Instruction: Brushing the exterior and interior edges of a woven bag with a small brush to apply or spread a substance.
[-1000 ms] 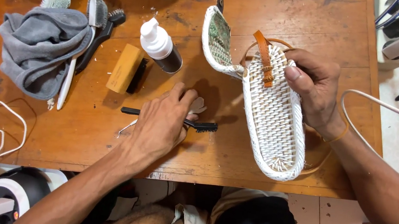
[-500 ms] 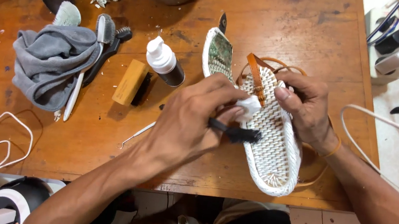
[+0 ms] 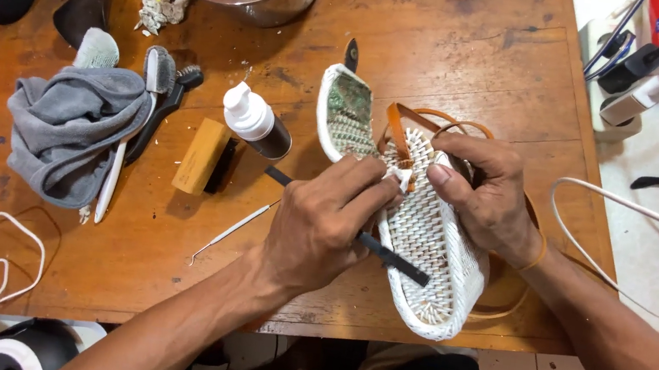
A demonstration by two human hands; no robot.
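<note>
**Tool and swab now on the woven sandal**

Wooden table [image 3: 464,67] first, crowded with gear. On it, near the front edge, lies the white woven sandal [image 3: 431,249], tan strap up. Right hand [image 3: 490,199] clamps over the strap area, fingers curled round the sandal, steadying it. Left hand [image 3: 322,228], down on the table a second ago, has come across and now works on the weave, fingers pinched on a slim black tool [image 3: 388,256] and a small white wad against the footbed. So the work has moved from fetching to contact. Left of it: grey cloth [image 3: 69,134], white-capped bottle [image 3: 257,123], wooden brush [image 3: 202,156], thin metal pick [image 3: 230,231].
</note>
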